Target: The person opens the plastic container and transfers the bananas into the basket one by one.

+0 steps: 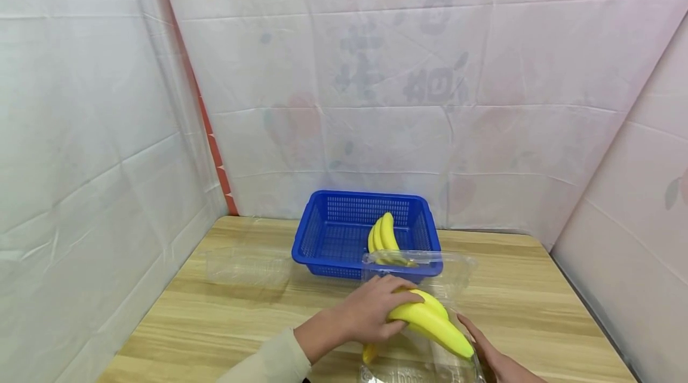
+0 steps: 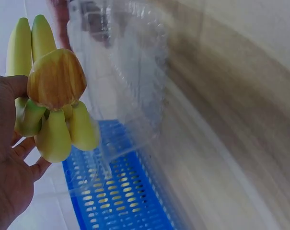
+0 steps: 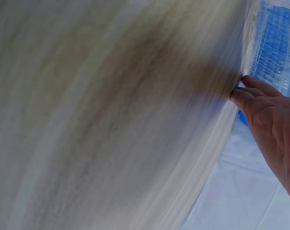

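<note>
My left hand (image 1: 371, 308) grips a bunch of bananas (image 1: 432, 323) from above, near its stem end. The bunch hangs tilted over an open clear plastic box (image 1: 414, 368), its tips pointing right. In the left wrist view, the brown stem end (image 2: 57, 79) shows beside the thumb, and fingers wrap behind the fruit. My right hand (image 1: 494, 356) rests against the box's right side with fingers fairly straight; the right wrist view shows the hand (image 3: 274, 120) low by the tabletop. The clear lid (image 1: 457, 275) stands raised at the back, before the basket.
A blue basket (image 1: 309, 233) stands at the back of the wooden table (image 1: 188, 323), holding another bunch of bananas (image 1: 383, 233). Left of it lies a second clear plastic container (image 1: 247, 266). White sheets (image 1: 344, 144) wall the table at the back and sides.
</note>
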Available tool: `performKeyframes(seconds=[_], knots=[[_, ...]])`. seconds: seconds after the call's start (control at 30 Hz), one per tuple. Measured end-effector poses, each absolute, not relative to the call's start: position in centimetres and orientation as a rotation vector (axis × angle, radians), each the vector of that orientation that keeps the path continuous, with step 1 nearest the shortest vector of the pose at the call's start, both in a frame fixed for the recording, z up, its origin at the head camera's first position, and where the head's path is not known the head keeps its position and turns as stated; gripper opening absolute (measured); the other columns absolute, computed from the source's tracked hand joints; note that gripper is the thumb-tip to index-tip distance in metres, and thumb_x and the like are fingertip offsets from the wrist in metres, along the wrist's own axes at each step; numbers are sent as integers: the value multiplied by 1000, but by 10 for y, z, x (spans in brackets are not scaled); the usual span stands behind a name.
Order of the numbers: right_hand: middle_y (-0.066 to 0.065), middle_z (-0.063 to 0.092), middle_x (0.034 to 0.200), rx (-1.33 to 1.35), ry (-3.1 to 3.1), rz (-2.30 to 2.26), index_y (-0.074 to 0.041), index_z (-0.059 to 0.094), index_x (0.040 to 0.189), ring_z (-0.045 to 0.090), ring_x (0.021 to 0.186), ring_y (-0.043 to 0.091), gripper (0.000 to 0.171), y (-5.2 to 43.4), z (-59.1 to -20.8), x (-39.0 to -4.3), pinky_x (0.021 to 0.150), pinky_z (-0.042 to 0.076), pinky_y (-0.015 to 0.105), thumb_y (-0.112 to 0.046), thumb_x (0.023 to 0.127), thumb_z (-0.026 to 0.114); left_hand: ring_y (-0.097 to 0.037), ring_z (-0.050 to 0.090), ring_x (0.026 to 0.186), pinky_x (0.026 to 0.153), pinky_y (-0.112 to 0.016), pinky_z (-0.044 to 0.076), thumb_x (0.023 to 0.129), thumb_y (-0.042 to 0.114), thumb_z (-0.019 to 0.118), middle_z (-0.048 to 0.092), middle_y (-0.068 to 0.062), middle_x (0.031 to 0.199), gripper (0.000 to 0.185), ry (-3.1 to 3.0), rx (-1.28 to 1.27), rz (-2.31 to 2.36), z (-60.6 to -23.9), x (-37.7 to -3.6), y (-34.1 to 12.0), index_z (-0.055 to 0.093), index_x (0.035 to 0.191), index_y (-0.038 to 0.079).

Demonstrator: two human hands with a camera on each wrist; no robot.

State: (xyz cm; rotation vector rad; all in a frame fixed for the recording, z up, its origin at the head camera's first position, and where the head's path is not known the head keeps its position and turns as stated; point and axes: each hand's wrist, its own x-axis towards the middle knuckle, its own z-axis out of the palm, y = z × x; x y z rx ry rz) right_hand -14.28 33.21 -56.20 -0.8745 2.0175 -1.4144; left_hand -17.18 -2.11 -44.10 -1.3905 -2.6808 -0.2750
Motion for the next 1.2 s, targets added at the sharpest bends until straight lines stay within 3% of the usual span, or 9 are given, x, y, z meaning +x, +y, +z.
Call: performKeyframes(seconds=[0.23, 0.37, 0.47, 0.5, 0.57, 0.67, 0.77, 1.0, 1.2], knots=[[-39, 37, 151, -889, 1945, -1463, -27, -20, 170, 47, 140, -8, 111, 333, -568, -145, 102, 53, 23, -21, 103, 68, -16, 55, 144, 114, -35, 51, 105, 35, 67, 57, 5, 158, 48, -2662, -1402, -343, -435, -174, -30, 58, 152, 31], [7, 30, 172, -881, 2002, -1426, -24, -20, 170, 43, 142, -9, 110, 333, -570, -144, 103, 53, 24, -28, 104, 68, -16, 57, 142, 114, -35, 51, 105, 34, 66, 59, 4, 156, 45, -2641, -1414, -399, -436, -172, -36, 60, 150, 29], [47, 14, 166, -879, 2076, -1384, -19, -19, 170, 39, 143, -11, 112, 334, -573, -145, 103, 53, 24, -30, 102, 70, -16, 57, 142, 115, -36, 51, 104, 34, 67, 59, 4, 156, 45, -2631, -1403, -411, -434, -170, -42, 61, 149, 29], [49, 13, 165, -885, 2090, -1379, -18, -18, 170, 38, 143, -10, 113, 335, -574, -145, 103, 53, 24, -31, 102, 70, -17, 57, 142, 116, -37, 51, 104, 33, 68, 60, 3, 156, 45, -2627, -1400, -415, -433, -169, -44, 62, 148, 29], [44, 14, 168, -915, 2105, -1383, -16, -17, 171, 37, 144, -10, 112, 336, -576, -145, 102, 53, 25, -32, 102, 70, -17, 57, 142, 116, -38, 50, 103, 32, 69, 60, 3, 156, 45, -2620, -1398, -428, -431, -167, -48, 63, 147, 29], [3, 7, 179, -955, 2127, -1391, -16, -14, 171, 29, 147, -12, 109, 338, -579, -146, 103, 51, 24, -39, 103, 68, -17, 58, 141, 117, -38, 50, 101, 30, 70, 61, 3, 155, 44, -2608, -1408, -471, -428, -166, -53, 65, 145, 28], [-36, 0, 169, -1001, 2163, -1391, -16, -11, 172, 24, 149, -13, 106, 340, -582, -147, 103, 51, 24, -50, 104, 63, -16, 59, 138, 115, -36, 51, 99, 29, 73, 62, 4, 153, 43, -2591, -1422, -513, -427, -165, -58, 67, 142, 27], [-42, 4, 163, -998, 2162, -1427, -23, -7, 173, 28, 146, -13, 104, 339, -584, -147, 100, 52, 24, -50, 103, 65, -19, 62, 134, 113, -36, 52, 94, 23, 76, 64, 1, 150, 45, -2545, -1462, -632, -427, -163, -74, 70, 139, 25], [-34, 2, 170, -1081, 2196, -1432, -12, -6, 172, 27, 151, -9, 104, 339, -588, -146, 100, 52, 26, -53, 104, 60, -20, 64, 132, 110, -38, 54, 88, 15, 77, 67, -1, 146, 45, -2512, -1450, -755, -424, -164, -91, 73, 133, 22]])
